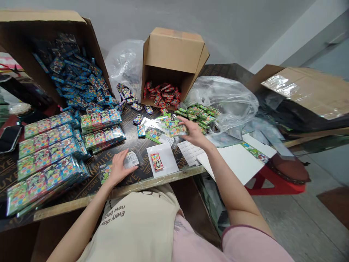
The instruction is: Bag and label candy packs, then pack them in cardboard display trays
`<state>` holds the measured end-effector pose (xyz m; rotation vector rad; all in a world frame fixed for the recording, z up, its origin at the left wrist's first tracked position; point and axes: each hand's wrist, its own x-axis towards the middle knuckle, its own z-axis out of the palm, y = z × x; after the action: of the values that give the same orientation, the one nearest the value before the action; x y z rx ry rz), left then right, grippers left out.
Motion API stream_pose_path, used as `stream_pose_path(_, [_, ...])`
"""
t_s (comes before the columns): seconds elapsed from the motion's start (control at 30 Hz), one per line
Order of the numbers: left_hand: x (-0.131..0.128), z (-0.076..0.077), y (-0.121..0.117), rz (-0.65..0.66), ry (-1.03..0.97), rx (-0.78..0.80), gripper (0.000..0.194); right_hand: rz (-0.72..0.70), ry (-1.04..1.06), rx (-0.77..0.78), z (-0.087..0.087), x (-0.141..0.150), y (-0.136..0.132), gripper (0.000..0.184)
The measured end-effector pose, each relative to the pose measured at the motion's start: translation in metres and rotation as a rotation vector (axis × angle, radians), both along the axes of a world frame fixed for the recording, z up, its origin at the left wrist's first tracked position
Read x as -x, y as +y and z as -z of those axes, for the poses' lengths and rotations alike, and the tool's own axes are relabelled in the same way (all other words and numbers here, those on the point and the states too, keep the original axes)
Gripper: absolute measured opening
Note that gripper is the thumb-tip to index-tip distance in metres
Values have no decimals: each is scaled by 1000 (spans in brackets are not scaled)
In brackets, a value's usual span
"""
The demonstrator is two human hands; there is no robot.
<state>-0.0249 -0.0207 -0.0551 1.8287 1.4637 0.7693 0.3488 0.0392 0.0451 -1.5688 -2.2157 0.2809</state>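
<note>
My left hand (119, 168) is curled around a small box (132, 159) with a pale barcoded side up, close to the table's front edge. A green printed card (105, 173) lies partly beneath that hand. Farther forward, my right hand (193, 133) has its thumb and fingers around a small green box (178, 130), over loose green header cards (154, 135). Between the hands, a red patterned small box (156, 161) rests on a white sheet or bag (168, 163). A sheet of white labels (189, 153) lies below my right wrist.
Wrapped rows of small boxes (49, 174) are stacked at left. A carton (89, 47) spills blue boxes; another carton (174, 51) holds red ones. Green boxes (201, 113) lie by a clear plastic bag (226, 98). White card (237, 163) overhangs the edge near a red stool (275, 182).
</note>
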Motion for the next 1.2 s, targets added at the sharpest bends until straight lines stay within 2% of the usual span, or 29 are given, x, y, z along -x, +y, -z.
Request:
stream_pose_path(0.07, [-16, -24, 0, -28, -379, 273, 69, -298, 254, 115, -5, 36, -16, 75])
stream_pose_path(0.13, [-30, -43, 1, 56, -650, 582, 58, -516, 381, 245, -6, 69, -28, 73])
stream_pose_path(0.17, [-35, -50, 2, 104, -687, 683, 49, -594, 405, 307, -5, 83, -33, 71])
stream_pose_path(0.23, [-41, -56, 3, 125, -670, 746, 34, -683, 419, 383, 0, 104, -37, 67])
stream_pose_path(0.3, [-40, -56, 3, 31, -665, 690, 32, -644, 430, 353, 8, 116, -36, 65])
stream_pose_path(0.37, [-37, -52, 2, -120, -740, 622, 34, -523, 451, 245, 20, 124, -35, 69])
stream_pose_path(0.43, [-33, -49, 1, -245, -824, 584, 35, -431, 447, 133, 33, 134, -34, 83])
stream_pose_path(0.5, [-31, -47, 1, -303, -875, 585, 36, -397, 412, 55, 46, 146, -35, 95])
stream_pose_path(0.67, [-29, -48, -1, -298, -897, 621, 39, -293, 416, 1, 63, 167, -40, 85])
stream_pose_path(0.77, [-28, -47, -3, -360, -848, 516, 40, -237, 330, -31, 62, 168, -40, 83])
stream_pose_path(0.83, [-30, -46, -5, -368, -786, 428, 44, -245, 199, -52, 59, 169, -41, 80])
stream_pose_path(0.93, [-35, -46, -7, -231, -764, 407, 40, -355, 117, -47, 55, 175, -44, 80])
stream_pose_path(1.0, [-37, -46, -8, -170, -830, 448, 29, -449, 158, -31, 54, 178, -45, 86])
stream_pose_path(1.07, [-37, -47, -9, -177, -935, 553, 27, -503, 219, -17, 54, 180, -44, 92])
stream_pose_path(1.13, [-35, -47, -10, -198, -1024, 682, 31, -493, 280, -2, 56, 178, -43, 98])
stream_pose_path(1.2, [-31, -46, -10, -182, -1054, 746, 35, -460, 331, 19, 57, 176, -42, 99])
